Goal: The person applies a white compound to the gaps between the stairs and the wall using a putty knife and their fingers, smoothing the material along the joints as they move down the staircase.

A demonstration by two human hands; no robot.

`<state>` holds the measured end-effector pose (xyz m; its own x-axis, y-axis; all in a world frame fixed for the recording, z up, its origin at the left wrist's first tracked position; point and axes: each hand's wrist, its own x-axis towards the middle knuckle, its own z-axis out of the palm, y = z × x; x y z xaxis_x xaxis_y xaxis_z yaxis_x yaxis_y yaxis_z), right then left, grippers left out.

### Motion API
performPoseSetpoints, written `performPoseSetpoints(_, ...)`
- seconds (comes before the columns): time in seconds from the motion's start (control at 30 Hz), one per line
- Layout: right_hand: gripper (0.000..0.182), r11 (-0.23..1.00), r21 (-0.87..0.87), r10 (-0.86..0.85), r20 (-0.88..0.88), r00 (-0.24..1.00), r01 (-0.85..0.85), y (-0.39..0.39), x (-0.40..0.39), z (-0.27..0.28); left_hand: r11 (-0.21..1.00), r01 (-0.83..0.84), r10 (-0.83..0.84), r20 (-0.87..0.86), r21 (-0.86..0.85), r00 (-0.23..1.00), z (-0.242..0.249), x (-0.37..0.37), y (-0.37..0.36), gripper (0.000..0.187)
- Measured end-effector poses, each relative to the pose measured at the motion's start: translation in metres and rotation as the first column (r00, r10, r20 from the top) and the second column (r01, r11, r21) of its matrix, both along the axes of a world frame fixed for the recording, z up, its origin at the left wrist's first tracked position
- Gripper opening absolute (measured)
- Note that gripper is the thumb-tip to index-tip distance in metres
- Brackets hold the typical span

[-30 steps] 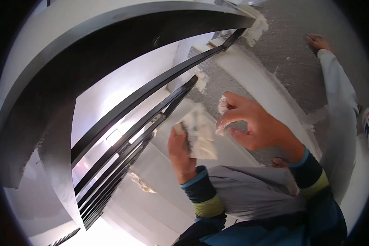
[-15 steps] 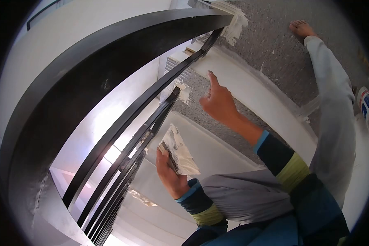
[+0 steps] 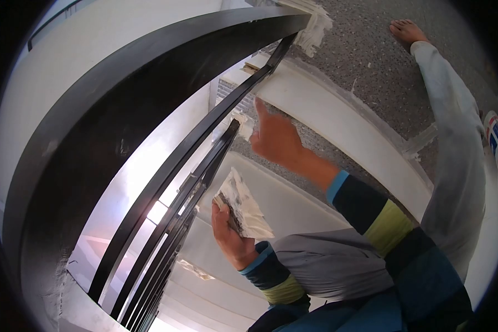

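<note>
My left hand [image 3: 229, 239] grips the edge of a flat putty-smeared plate [image 3: 249, 207], tilted and coated with cream putty. Ahead of it, my right hand [image 3: 279, 137] has its index finger stretched out and the other fingers curled in, and no tool shows in it. That fingertip points at the stair edge, just right of a black metal baluster [image 3: 191, 130]. Below the fingertip, a putty patch [image 3: 243, 128] surrounds the foot of another black post [image 3: 222, 146].
A broad black handrail [image 3: 122, 66] curves along the left. Its far end meets a putty-covered patch [image 3: 316, 34] on the speckled grey step [image 3: 376, 72]. A white riser [image 3: 321, 102] runs below that step. One bare foot [image 3: 408, 31] rests at upper right, near a white-and-blue container [image 3: 493, 133].
My right hand has moved left and slightly down, bringing its index finger closer to the balusters. My left hand keeps hold of the plate almost unmoved. The view has shifted a little.
</note>
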<state>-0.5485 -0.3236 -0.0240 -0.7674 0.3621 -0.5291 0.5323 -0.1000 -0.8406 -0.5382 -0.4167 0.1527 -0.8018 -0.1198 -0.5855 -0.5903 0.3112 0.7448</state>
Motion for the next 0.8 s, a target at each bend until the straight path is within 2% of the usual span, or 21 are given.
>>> performPoseSetpoints(0.13, 0.071, 0.995, -0.057, -0.079, -0.02, 0.997, 0.078, 0.001, 0.005, 0.002, 1.0, 0.013, -0.013, 0.007, 0.008, 1.0, 0.0, 0.0, -0.002, 0.046)
performPoseSetpoints(0.2, 0.071, 0.974, -0.128, -0.187, -0.007, 0.982, 0.185, 0.006, 0.0, -0.006, 0.999, -0.012, 0.012, -0.009, -0.036, 1.0, -0.001, 0.0, -0.001, 0.045)
performPoseSetpoints(0.33, 0.071, 0.967, -0.17, -0.193, 0.006, 0.981, 0.191, 0.007, -0.013, -0.014, 0.999, 0.032, -0.031, 0.013, -0.041, 0.999, 0.0, -0.003, -0.005, 0.045)
performPoseSetpoints(0.4, 0.071, 0.977, -0.05, -0.208, -0.002, 0.978, 0.208, 0.001, -0.016, -0.016, 0.998, 0.055, -0.056, 0.012, 0.01, 0.998, 0.0, -0.001, -0.006, 0.045)
performPoseSetpoints(0.43, 0.071, 0.977, -0.051, -0.208, -0.001, 0.978, 0.208, 0.004, -0.018, -0.012, 0.998, 0.055, -0.056, 0.013, 0.009, 0.998, 0.0, -0.001, -0.006, 0.045)
performPoseSetpoints(0.5, 0.07, 0.995, -0.08, -0.062, 0.039, 0.997, 0.065, 0.009, -0.016, -0.002, 0.999, 0.027, -0.027, 0.005, -0.027, 1.0, -0.001, -0.001, -0.006, 0.045)
performPoseSetpoints(0.53, 0.07, 0.995, -0.079, -0.064, 0.04, 0.997, 0.067, 0.008, -0.012, 0.002, 0.999, 0.028, -0.028, 0.005, -0.026, 1.0, -0.002, 0.0, -0.005, 0.045)
performPoseSetpoints(0.6, 0.068, 0.997, -0.066, 0.041, -0.018, 0.999, -0.042, 0.007, 0.002, 0.01, 0.997, -0.077, 0.076, -0.015, -0.011, 0.997, -0.006, -0.001, -0.001, 0.04)
performPoseSetpoints(0.67, 0.066, 0.996, -0.082, 0.033, -0.116, 0.993, -0.042, 0.027, 0.027, 0.032, 0.991, -0.137, 0.137, 0.053, -0.005, 0.989, -0.009, -0.004, -0.004, 0.034)
performPoseSetpoints(0.7, 0.066, 0.989, -0.144, 0.005, -0.246, 0.969, -0.042, 0.036, 0.039, 0.039, 0.981, -0.196, 0.194, 0.118, 0.0, 0.974, -0.01, -0.006, -0.005, 0.029)
performPoseSetpoints(0.77, 0.07, 0.968, -0.243, -0.071, -0.508, 0.858, -0.064, 0.052, 0.06, 0.045, 0.98, -0.201, 0.197, 0.152, 0.008, 0.969, -0.016, -0.008, 0.002, 0.025)
performPoseSetpoints(0.8, 0.073, 0.952, -0.275, -0.052, -0.58, 0.813, -0.136, 0.06, 0.067, 0.048, 0.979, -0.206, 0.2, 0.189, 0.01, 0.961, -0.019, -0.009, 0.006, 0.022)
